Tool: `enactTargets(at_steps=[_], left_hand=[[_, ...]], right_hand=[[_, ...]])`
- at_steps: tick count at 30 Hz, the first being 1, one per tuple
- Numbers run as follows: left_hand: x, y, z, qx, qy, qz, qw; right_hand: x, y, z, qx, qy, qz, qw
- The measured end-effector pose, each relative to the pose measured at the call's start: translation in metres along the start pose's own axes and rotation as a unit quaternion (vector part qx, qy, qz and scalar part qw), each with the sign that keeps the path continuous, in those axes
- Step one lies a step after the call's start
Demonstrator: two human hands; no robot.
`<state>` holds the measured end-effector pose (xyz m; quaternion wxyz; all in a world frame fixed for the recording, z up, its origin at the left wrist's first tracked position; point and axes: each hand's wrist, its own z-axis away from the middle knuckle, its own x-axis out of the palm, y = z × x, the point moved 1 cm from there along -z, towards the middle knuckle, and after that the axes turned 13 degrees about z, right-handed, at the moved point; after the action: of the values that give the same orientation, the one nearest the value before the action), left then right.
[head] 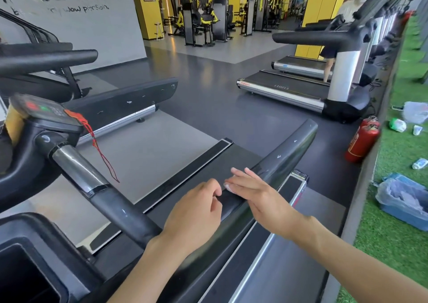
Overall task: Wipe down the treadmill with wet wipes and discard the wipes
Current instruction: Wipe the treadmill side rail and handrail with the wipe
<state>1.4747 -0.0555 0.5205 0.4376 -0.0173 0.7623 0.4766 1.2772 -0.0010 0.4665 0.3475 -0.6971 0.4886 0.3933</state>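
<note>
I stand at the front of a treadmill and look back along its grey belt (143, 154). Its dark right handrail (287, 154) runs away from me, and both hands are on it. My left hand (196, 210) lies on top of the rail with its fingers curled under; no wipe shows in it. Just beyond, my right hand (252, 191) rests on the rail with straight fingers. A small white patch (228, 188) shows at the right thumb tip; I cannot tell what it is.
A blue bin (407, 217) lined with a plastic bag stands on green turf at the right, near a bottle (419, 163) and a green-white packet (397, 124). A red fire extinguisher (363, 140) stands by the turf edge. The console (44, 110) with a red cord (97, 145) is at left. Other treadmills (284, 89) stand beyond.
</note>
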Motion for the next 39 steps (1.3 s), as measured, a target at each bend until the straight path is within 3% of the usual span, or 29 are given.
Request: enactTargets(at_steps=[12,16,19,24,39], left_hand=[[-0.001,-0.002,0.005,-0.003,-0.001,0.002,1.0],[-0.001,-0.001,0.007,-0.016,-0.001,0.006,1.0],[-0.001,0.002,0.005,-0.022,0.007,0.0,1.0],[-0.001,0.01,-0.015,-0.026,0.016,-0.016,0.999],[0.006,0.007,-0.012,0.01,0.043,0.035,0.998]], right_hand=[[-0.008,0.029,0.0,-0.042,0.013,0.077,0.996],[-0.015,0.068,-0.001,0.058,0.007,0.136,0.989],[-0.02,0.047,-0.002,0.123,0.081,0.129,0.981],[0.008,-0.017,0.008,0.012,0.068,0.08,0.994],[0.0,0.03,0.009,-0.028,0.06,0.159,0.985]])
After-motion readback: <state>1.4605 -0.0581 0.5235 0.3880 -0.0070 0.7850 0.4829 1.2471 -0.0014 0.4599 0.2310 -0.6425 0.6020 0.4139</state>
